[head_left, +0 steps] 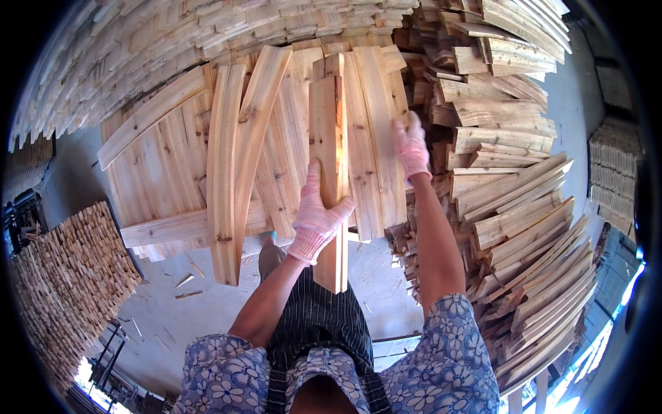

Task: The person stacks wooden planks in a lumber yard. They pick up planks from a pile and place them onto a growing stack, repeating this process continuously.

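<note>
My left hand (318, 219), in a pink knit glove, grips a narrow pair of wooden boards (332, 138) near their lower half. Its thumb lies across the boards and a finger stretches along their left side. The upper board has a dark brown streak on its edge. My right hand (412, 148), gloved alike, is at the right edge of the flat-laid boards (376, 124), with fingers apart and holding nothing I can see. Two long boards (224, 172) lie lengthwise left of my left hand, their near ends jutting toward me.
A tall wall of stacked boards (207, 31) rises at the far side. Loosely piled boards (507, 110) run down the right. At the lower left stands a dense stack of board ends (69, 283). Wood scraps (185, 281) litter the grey floor (162, 307).
</note>
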{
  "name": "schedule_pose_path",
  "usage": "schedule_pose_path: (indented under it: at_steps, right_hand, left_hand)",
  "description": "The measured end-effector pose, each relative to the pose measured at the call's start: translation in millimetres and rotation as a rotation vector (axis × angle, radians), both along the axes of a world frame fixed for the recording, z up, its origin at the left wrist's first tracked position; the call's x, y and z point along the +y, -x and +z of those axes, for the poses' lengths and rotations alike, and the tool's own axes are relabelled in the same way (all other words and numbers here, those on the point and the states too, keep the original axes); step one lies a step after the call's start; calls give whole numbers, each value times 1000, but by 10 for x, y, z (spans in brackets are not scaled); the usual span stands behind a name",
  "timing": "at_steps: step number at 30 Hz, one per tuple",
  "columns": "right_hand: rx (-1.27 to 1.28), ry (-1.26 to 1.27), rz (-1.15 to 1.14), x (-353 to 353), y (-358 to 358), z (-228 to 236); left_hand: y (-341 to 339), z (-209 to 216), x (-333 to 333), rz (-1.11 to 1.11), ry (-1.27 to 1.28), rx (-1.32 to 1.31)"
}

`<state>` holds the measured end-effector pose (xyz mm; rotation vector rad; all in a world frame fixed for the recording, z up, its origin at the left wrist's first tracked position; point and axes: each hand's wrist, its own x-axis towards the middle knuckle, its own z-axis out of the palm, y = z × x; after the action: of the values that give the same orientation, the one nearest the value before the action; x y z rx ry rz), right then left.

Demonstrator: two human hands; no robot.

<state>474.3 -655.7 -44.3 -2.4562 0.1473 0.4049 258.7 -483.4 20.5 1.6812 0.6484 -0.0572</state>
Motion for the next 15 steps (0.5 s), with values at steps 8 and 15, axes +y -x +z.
schedule_pose_path:
  at_steps: [8,15]
  right_hand:
    - [-61,45,84,-180,-295,-153]
    - [-34,152,129,-423,-590,-112]
  left_hand:
    - [-996,135,-519,22,-81,147]
    - [-1810,86,-1011,-271,-380,544]
